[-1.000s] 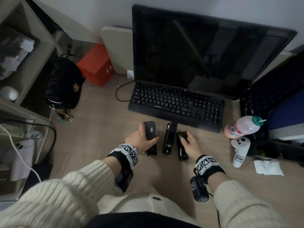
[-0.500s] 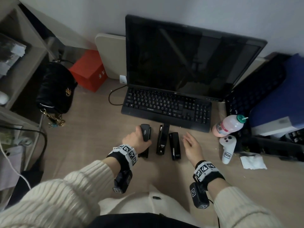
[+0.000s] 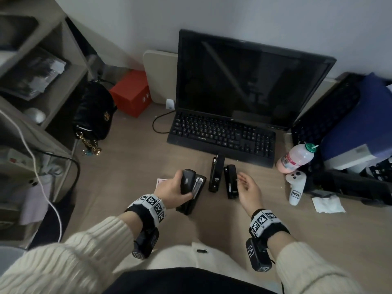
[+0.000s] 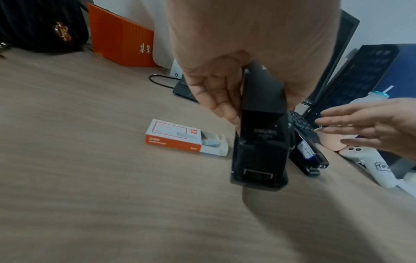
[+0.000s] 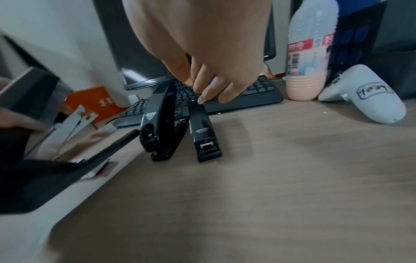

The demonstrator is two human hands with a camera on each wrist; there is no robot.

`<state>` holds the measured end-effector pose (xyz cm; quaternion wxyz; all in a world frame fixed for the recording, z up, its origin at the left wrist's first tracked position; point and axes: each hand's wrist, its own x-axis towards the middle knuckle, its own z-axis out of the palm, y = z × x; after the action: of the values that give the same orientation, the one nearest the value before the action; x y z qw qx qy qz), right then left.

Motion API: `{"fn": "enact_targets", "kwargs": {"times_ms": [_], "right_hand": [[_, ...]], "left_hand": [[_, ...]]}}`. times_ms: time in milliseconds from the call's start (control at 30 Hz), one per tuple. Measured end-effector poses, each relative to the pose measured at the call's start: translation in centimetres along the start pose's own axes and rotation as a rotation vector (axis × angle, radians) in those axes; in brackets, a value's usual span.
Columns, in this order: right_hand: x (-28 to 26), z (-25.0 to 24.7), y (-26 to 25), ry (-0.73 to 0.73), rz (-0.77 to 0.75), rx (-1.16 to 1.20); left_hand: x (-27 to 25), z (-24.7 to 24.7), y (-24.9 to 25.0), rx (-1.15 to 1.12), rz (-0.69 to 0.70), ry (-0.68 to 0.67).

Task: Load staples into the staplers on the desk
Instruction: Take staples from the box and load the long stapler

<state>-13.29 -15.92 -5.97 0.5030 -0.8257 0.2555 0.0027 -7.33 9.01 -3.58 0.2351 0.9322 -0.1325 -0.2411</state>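
Change: left hand is now lifting the left stapler's top open, exposing its metal channel; right hand is drawing back off the right stapler.
Hands: left is clamping the lid; right is hovering, fingers relaxed apart.
Staples: box is lying half-open just left of that stapler on the desk.
Advice: keep holding the lid fully back while fetching a strip.

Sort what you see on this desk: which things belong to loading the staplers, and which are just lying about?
Part of the job: left stapler, gripped by the left hand; middle stapler; right stapler; staple box.

Lying about: keyboard, monitor, bottle, white controller, black bag, tissue.
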Motion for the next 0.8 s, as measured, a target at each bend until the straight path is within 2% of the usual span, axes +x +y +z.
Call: {"fn": "enact_targets", "kwargs": {"times_ms": [67,167,267,367,600,700,800], "right_hand": [[-0.7,0.3,-0.2,-0.006,-0.063,-0.051],[-1.8,1.1,-0.5,-0.135,-0.101,-0.122],[-2.5,2.1,-0.5,-0.323,-0.01,-0.129],[-2.6,3.2,-0.3,-0.404,0.064,-0.177],[-3.2,4.0,-0.2,-0.363,0.057,-0.19],[-3.8,4.1,-0.4,-0.351,0.045,-0.161],[-4.5,4.5,-1.4,-0.339,0.027,-0.155]], "left_hand": [[-0.9,-0.1,-0.7,-0.045,0.059,-0.025],[-2.0,0.1,-1.2,-0.031,0.183,-0.067],[-3.1,0.4,-0.8,0.052,0.306,-0.069],[-3.7,0.7,-0.6,0.05,0.398,-0.051],[-4.3,1.0,-1.9,0.083,0.391,-0.032],[-4.3,0.6,-2.0,0.009,0.32,-0.023],[-4.4,0.9,-1.4,0.052,0.264,0.067]]}}
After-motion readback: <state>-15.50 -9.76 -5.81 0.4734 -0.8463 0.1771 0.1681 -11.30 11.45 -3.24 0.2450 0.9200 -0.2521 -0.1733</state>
